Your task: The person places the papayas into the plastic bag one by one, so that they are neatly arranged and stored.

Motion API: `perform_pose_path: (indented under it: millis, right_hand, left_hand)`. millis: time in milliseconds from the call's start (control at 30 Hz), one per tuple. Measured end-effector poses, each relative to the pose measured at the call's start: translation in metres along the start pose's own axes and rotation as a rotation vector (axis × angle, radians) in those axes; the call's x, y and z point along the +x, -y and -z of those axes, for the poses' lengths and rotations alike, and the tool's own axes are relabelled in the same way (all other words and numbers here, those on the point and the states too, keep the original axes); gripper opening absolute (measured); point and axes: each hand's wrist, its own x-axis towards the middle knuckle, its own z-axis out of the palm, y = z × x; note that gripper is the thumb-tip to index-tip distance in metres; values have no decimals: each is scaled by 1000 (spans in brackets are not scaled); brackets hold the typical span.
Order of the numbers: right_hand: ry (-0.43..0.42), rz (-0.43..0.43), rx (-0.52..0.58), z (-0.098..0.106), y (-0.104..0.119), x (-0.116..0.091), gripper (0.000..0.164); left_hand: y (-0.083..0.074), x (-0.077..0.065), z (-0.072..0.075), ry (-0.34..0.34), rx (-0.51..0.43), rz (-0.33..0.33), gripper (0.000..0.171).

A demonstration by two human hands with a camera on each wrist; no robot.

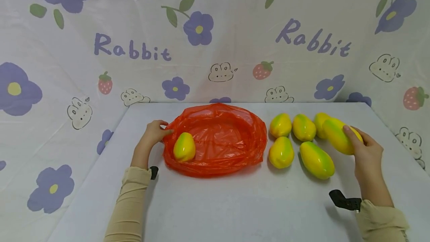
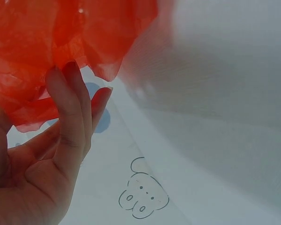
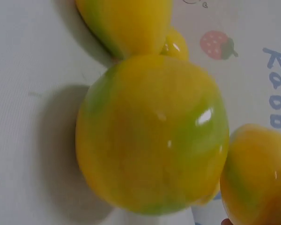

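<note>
Because the right hand (image 1: 368, 152) clamps it by one end, the held fruit (image 1: 339, 135) leaves its other end clear, pointing left, and seems raised off the table (image 1: 235, 204). The thumb lies on the near side, fingers on the far side. Five loose fruits (image 1: 281, 152) lie beside and below it, three behind and two nearer, presumably grouped there to suit that hand's reach. Left of them, the bag (image 1: 248, 156) gapes upward with one more fruit (image 1: 184, 147) inside, by its left wall. The left hand (image 1: 155, 133) pinches the bag's left rim between thumb and fingers, probably to stop the thin film folding in. Its wrist bends inward above a forward-reaching forearm; the right forearm slants up and left. Behind hangs a printed cloth (image 1: 235, 29).
</note>
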Motion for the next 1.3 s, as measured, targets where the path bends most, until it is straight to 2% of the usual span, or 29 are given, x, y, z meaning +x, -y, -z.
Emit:
perform_pose_path:
  millis: [300,733,967,1300]
  right_hand:
    - [12,23,39,-27,4,-6,83]
    - [73,56,87,-66,10,-15,75]
    - [96,41,-13,-88,12,-22,78]
    - [156,85,-10,-125,11,-34,77]
  left_hand:
    - [0,-1,0,5,-4,3,54]
    - [0,-1,0,-1,-6,9,54]
    - [1,1,-1,5,-15,10,54]
    - [0,-1,-1,-2,-13,3,54]
